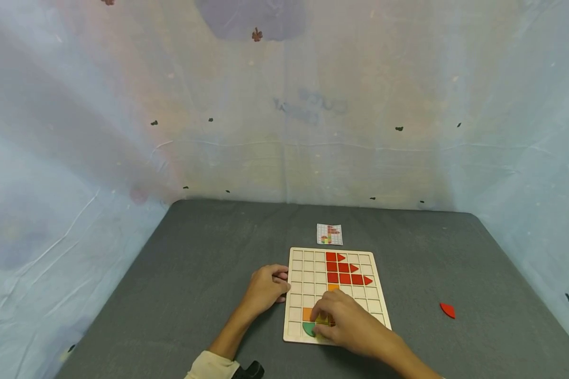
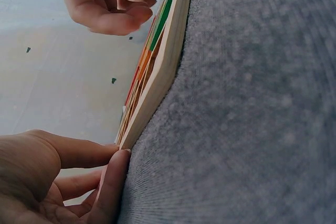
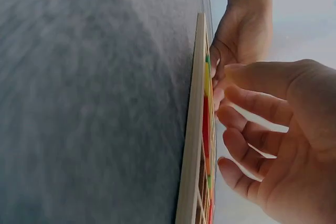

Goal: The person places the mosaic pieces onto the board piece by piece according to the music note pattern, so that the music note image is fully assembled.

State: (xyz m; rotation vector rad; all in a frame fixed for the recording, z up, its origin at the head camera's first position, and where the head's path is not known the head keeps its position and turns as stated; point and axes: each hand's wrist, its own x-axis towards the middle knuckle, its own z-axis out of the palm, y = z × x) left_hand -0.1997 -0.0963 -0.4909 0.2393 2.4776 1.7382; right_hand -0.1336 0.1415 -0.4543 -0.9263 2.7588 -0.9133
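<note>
My left hand (image 1: pixel 264 288) pinches the left edge of a light wooden grid board (image 1: pixel 308 279) between thumb and finger. Above the board's near part hovers my right hand (image 1: pixel 348 323), its fingers loosely bent, with no piece visible between them in the right wrist view. A green rounded piece (image 1: pixel 308 329) and an orange square (image 1: pixel 307 314) lie by its fingertips. Yellow pieces (image 3: pixel 207 80) under that hand are partly covered. Farther up the board, red squares and triangles (image 1: pixel 344 267) form three rows, with another orange square (image 1: pixel 333 287) below them.
Behind the board lies a small printed card (image 1: pixel 329 235) with a coloured pattern on a grid. One loose red quarter-circle piece (image 1: pixel 448 310) is on the grey tabletop (image 1: pixel 218 247) at the right. A pale, spotted sheet (image 1: pixel 284 168) hangs behind the table.
</note>
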